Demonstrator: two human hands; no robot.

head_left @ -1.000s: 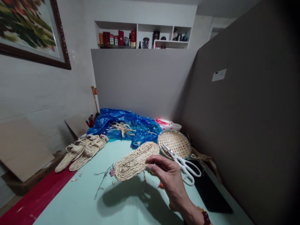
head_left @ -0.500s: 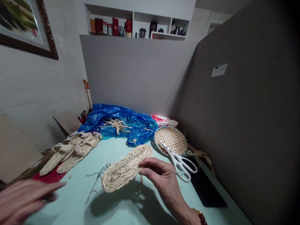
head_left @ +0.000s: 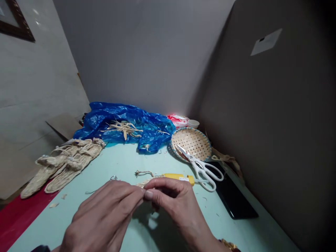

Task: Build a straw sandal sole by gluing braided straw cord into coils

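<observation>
My left hand (head_left: pixel 105 211) and my right hand (head_left: pixel 174 201) meet fingertip to fingertip above the pale green table. Both are closed in a pinch. Between and behind them a small part of the woven straw sole (head_left: pixel 143 183) shows; most of it is hidden by my hands. A yellow-handled tool (head_left: pixel 174 176) lies just behind my right hand, beside a short twisted straw cord (head_left: pixel 144 173). To the right, white scissors (head_left: pixel 201 169) rest with their blades on a round woven basket (head_left: pixel 193 141).
Woven straw shoes (head_left: pixel 70 159) stand at the left by a red sheet (head_left: pixel 28 213). At the back, straw strips (head_left: pixel 124 129) lie on a blue plastic bag (head_left: pixel 154 126). A black tablet (head_left: pixel 233 196) lies right, a white bowl (head_left: pixel 193 123) behind the basket.
My left hand has come in from the left to meet my right. The sole, plainly visible before, is now mostly hidden. The yellow tool has come into sight. The view has tilted down.
</observation>
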